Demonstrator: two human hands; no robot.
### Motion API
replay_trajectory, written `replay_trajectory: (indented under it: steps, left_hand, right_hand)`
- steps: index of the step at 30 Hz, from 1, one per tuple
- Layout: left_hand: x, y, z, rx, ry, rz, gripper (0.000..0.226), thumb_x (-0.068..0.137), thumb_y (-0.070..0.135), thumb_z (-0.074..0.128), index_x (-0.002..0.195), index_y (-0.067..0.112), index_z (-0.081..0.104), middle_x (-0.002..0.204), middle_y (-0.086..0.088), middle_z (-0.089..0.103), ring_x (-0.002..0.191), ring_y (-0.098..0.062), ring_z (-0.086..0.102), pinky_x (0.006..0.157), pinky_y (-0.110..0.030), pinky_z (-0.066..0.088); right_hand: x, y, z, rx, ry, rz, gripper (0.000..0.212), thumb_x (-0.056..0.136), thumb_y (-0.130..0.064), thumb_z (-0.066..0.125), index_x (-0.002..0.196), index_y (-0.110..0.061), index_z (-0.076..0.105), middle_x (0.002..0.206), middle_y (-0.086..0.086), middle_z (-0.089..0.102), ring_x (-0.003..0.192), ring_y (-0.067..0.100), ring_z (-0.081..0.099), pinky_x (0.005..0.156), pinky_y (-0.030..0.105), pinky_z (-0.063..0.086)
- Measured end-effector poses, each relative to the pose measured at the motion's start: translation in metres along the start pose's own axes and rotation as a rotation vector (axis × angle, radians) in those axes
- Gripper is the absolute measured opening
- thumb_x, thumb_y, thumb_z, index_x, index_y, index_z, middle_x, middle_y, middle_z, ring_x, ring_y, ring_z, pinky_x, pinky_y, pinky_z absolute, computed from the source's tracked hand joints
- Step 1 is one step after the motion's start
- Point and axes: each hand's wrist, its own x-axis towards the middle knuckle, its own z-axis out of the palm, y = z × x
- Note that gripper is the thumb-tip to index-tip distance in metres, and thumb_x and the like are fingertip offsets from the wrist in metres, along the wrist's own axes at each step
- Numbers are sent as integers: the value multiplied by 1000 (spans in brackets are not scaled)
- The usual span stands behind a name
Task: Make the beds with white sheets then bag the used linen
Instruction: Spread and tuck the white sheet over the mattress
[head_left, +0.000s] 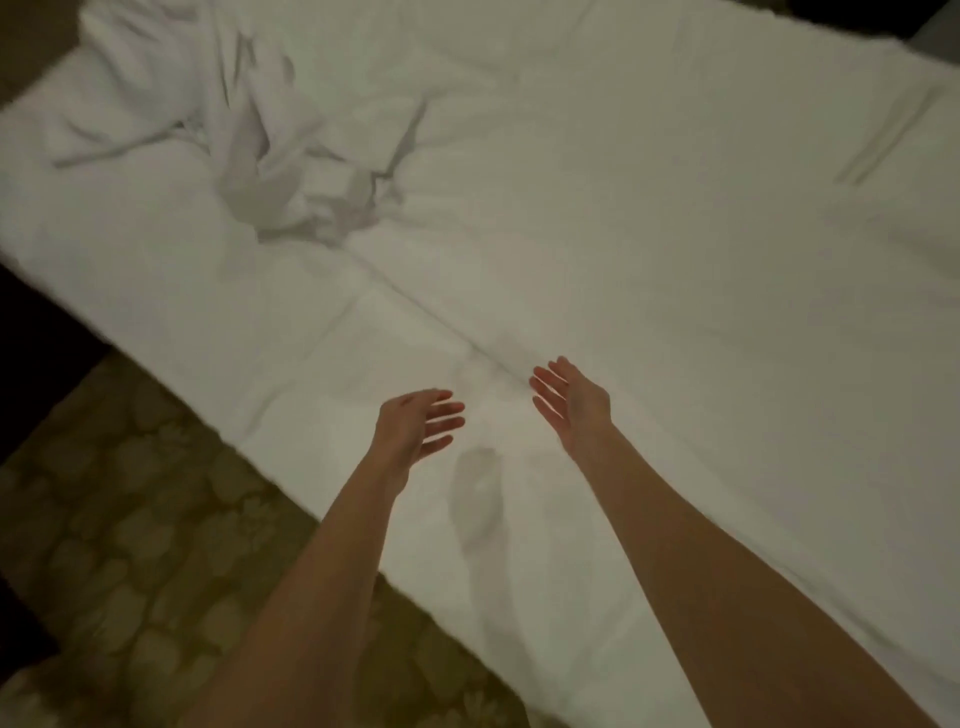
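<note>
Left hand (421, 423) and right hand (569, 402), fingers spread and empty, hover palms-inward over the white sheet (649, 260), seemingly ready to smooth its crease

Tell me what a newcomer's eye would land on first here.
First the two bare hands, left hand and right hand, open with palms facing each other above the near edge of the white sheet. Next the crumpled heap of white linen at the far left of the bed, then the patterned carpet below.

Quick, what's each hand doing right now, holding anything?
Left hand: open, fingers straight, holding nothing, over the white sheet.
Right hand: open, fingers straight, holding nothing.
</note>
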Motion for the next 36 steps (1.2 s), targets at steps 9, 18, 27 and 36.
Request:
replay_trajectory:
  steps: [9,18,27,36]
  left_hand:
    - [145,92,-24,106,-42,25,17,96,14,52,104,4,63,100,-12,70,87,-22,70,78,-30,56]
    - [236,162,-39,314,-163,32,26,96,19,56,114,0,58,104,-15,67,83,-22,67,76,-30,55]
    - [250,177,-87,387,-172,-242,65,74,45,79,113,2,50,104,-19,66,87,-32,71,80,-44,59]
    - [235,129,-115,982,-80,-133,73,67,49,83,112,-2,57,87,-13,70,64,-26,71,58,-35,59]
  right_hand:
    - [106,-35,138,-408,157,-264,15,88,-19,67,100,-9,68,99,6,66,94,18,59,83,26,44]
    - [173,-37,182,-1195,335,-376,33,86,-33,65,117,-21,63,120,4,63,118,25,55,102,37,41]
    - [81,67,204,-1370,-73,-472,20,93,-18,59,100,-5,72,103,14,69,100,28,62,71,24,31]
    - [55,143,187,-1244,27,-310,29,96,-22,51,72,-16,69,75,11,60,74,27,57,69,32,38]
